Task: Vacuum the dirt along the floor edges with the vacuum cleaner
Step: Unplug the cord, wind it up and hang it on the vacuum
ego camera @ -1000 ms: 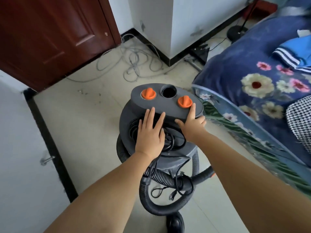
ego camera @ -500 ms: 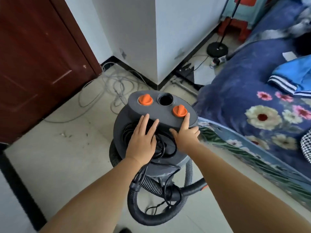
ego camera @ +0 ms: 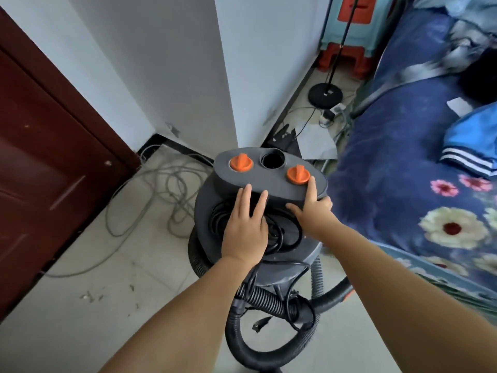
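Observation:
A grey canister vacuum cleaner stands on the tiled floor in front of me, with two orange knobs and a round hole in its top panel. Its black ribbed hose loops on the floor below it, and a black cord lies coiled in the recess on top. My left hand lies flat over that cord, straight fingers touching the panel's near edge. My right hand holds the panel's right end, index finger up beside the right knob and thumb under the edge. Bits of dirt lie on the floor at the left.
A dark red door fills the left side. Loose grey cables sprawl in the corner by a white wall. A bed with a blue flowered cover runs along the right. Beyond are a lamp base and a red stool.
The vacuum cleaner has rolled forward toward the wall corner with both hands on its top. My view has lifted, and the white surface at the lower left is out of frame.

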Demonstrator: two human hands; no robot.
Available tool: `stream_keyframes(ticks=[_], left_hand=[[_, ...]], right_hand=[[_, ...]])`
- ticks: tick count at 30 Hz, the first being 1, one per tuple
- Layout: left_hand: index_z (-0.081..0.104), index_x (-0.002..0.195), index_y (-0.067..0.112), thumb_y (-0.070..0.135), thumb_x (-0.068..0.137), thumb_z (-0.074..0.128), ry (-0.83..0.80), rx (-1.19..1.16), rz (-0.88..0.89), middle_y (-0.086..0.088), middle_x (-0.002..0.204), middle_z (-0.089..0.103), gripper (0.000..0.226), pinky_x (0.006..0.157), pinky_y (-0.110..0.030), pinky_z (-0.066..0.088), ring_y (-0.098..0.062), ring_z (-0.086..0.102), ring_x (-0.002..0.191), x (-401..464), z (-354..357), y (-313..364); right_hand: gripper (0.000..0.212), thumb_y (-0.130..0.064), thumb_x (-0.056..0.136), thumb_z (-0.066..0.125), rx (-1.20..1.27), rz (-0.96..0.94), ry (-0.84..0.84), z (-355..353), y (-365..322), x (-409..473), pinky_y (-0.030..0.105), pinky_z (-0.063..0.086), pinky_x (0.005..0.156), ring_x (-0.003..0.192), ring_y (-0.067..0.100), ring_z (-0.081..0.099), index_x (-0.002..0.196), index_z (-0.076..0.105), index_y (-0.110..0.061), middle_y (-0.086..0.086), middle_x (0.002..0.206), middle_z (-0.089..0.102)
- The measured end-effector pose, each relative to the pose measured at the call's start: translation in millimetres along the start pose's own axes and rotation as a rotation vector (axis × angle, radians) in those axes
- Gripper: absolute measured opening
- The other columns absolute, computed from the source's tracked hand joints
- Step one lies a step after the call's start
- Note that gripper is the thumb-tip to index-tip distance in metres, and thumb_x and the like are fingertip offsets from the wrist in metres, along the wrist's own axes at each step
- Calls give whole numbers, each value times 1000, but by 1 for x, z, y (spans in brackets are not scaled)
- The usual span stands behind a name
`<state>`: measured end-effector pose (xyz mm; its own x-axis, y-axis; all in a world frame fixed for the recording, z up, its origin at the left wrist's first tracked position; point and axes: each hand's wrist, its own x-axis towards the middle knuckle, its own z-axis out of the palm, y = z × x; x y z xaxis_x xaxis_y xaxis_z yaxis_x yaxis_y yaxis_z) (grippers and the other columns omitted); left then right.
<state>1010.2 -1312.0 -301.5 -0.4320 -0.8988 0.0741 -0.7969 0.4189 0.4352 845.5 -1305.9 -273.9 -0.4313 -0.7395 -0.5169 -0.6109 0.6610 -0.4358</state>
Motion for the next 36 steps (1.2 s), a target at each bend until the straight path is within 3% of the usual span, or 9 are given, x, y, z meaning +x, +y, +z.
stream_keyframes(ticks=[8,12,15,20,25,31,34,36], left_hand=[[20,154,24,19,98,41,-21,-17,-5,-10,162,4,59,113,-38,34,-26,3,150,108,11,1],[26,152,20,16,97,44,-7,-83,-49,-14,162,6,58,113,-41,35,-31,4,150,129,21,29],[35,149,17,13,93,50,-24,-146,-80,-17,160,13,59,109,-45,40,-35,10,148,127,24,48],[50,141,13,10,85,54,1,-143,0,-23,153,30,56,101,-49,48,-43,29,140,130,21,41],[53,138,10,2,75,70,-47,-125,102,-26,149,34,66,100,-50,47,-47,33,137,118,20,37],[56,135,10,0,71,72,-75,-127,180,-27,147,39,67,97,-51,49,-47,39,133,114,20,33],[56,135,9,-1,73,69,-56,-123,208,-28,146,39,64,97,-52,49,-48,39,133,137,20,32],[55,136,9,-1,77,67,-35,-105,250,-29,146,39,61,99,-54,47,-49,39,133,160,22,28]], right_hand=[[87,-51,96,46,-31,-26,-22,-51,-32,90,47,33,108,125,40,40,150,-19,-29,31,144,23],[89,-48,95,49,-70,-55,-68,-81,-28,119,41,37,99,120,43,46,151,-18,-29,31,145,24],[90,-43,95,54,-24,-78,-93,-93,-17,126,39,34,106,129,40,41,151,-15,-32,25,152,16],[91,-42,94,55,14,-90,-95,-89,-14,123,38,28,114,140,36,31,151,-15,-32,21,159,0],[90,-39,96,53,32,-18,-38,-78,-2,97,39,29,113,139,37,32,152,-16,-27,22,158,2],[88,-32,96,54,111,4,-1,-72,5,80,55,33,106,136,46,26,151,-14,-35,25,155,10],[89,-33,96,53,93,16,33,-77,1,100,53,37,102,132,48,31,149,-19,-34,29,152,14],[90,-37,99,48,-1,48,22,-81,-5,115,44,37,102,134,46,33,145,-29,-31,27,154,8]])
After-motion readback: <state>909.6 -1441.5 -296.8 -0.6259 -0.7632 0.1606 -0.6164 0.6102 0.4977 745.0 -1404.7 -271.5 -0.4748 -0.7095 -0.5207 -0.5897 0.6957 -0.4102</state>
